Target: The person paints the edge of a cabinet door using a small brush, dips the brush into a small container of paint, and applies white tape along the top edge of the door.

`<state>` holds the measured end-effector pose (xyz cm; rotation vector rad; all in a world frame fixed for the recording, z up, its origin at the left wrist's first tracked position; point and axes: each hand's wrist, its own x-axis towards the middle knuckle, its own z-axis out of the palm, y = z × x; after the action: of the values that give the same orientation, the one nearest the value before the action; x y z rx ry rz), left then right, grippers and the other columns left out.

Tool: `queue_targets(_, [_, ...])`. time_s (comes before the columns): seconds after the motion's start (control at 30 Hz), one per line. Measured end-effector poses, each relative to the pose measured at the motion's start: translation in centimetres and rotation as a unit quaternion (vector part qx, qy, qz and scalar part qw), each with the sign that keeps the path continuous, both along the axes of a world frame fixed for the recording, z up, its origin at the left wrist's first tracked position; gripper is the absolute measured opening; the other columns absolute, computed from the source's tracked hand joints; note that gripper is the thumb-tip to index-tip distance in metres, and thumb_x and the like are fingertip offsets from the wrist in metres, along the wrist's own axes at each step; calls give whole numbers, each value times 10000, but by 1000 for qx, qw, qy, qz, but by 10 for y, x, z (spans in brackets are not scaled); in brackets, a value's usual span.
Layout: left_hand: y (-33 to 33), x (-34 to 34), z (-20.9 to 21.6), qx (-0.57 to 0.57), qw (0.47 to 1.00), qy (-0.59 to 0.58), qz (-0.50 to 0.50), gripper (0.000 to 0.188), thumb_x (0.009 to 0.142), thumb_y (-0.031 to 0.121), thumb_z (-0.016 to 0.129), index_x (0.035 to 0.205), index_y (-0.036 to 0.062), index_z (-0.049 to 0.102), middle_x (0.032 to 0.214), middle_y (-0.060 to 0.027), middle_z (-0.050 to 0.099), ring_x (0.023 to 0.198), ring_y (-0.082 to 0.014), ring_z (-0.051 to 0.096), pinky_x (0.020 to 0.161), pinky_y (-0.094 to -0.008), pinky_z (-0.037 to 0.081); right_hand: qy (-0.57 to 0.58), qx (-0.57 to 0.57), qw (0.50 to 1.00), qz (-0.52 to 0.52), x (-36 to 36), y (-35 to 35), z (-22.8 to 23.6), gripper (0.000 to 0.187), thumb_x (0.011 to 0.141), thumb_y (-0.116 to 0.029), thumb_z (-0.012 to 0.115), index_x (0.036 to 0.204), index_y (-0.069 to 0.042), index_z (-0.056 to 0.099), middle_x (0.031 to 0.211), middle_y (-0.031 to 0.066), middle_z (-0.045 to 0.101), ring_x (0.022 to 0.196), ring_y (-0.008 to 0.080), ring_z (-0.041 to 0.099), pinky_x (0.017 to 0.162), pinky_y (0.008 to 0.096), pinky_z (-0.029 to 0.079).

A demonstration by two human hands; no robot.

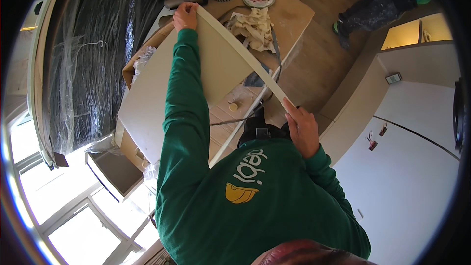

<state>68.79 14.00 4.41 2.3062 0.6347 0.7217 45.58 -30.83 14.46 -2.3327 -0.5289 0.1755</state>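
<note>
A person's left hand (185,17) grips the far end of a long pale strip (244,53) and the right hand (304,130) its near end, the strip slanting over a surface (296,13) with crumpled paper (258,28) just beside.

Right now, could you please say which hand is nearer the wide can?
The left hand, holding the strip farther out; the right hand is near the waist.

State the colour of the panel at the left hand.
The panel is pale cream-beige, seen best in the head view.
</note>
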Motion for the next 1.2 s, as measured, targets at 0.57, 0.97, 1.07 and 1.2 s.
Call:
queue_targets(0.57, [8, 2, -8, -5, 1000, -16, -9, 285, 830, 353, 773, 927, 85, 754, 838, -95, 744, 800, -257, 722, 752, -378, 547, -6, -14, 1000, -6, 0, -1, -15, 437, 936, -100, 612, 1366, -175, 612, 726, 109, 493, 633, 299, 465, 635, 408, 390])
queue_targets(0.97, [3, 3, -3, 2, 1000, -3, -7, 300, 834, 369, 766, 938, 89, 755, 872, -87, 752, 827, -257, 723, 775, -378, 548, -7, -36, 999, -5, 0, -4, -15, 433, 919, -109, 640, 1348, -165, 623, 764, 96, 542, 652, 290, 522, 644, 398, 399])
queue_targets(1.07, [7, 2, -8, 7, 1000, -3, -5, 312, 834, 381, 766, 944, 90, 752, 873, -85, 751, 826, -256, 723, 775, -382, 548, -8, -35, 999, -4, 1, -3, -16, 425, 922, -107, 636, 1343, -163, 626, 769, 96, 544, 658, 291, 526, 644, 397, 398])
queue_targets(1.2, [9, 4, -8, 10, 1000, 14, -1, 317, 836, 389, 764, 953, 94, 746, 874, -84, 750, 833, -252, 722, 779, -382, 547, -2, -37, 999, -5, 1, -4, -14, 417, 924, -107, 633, 1337, -158, 628, 773, 97, 546, 665, 290, 530, 647, 397, 394])
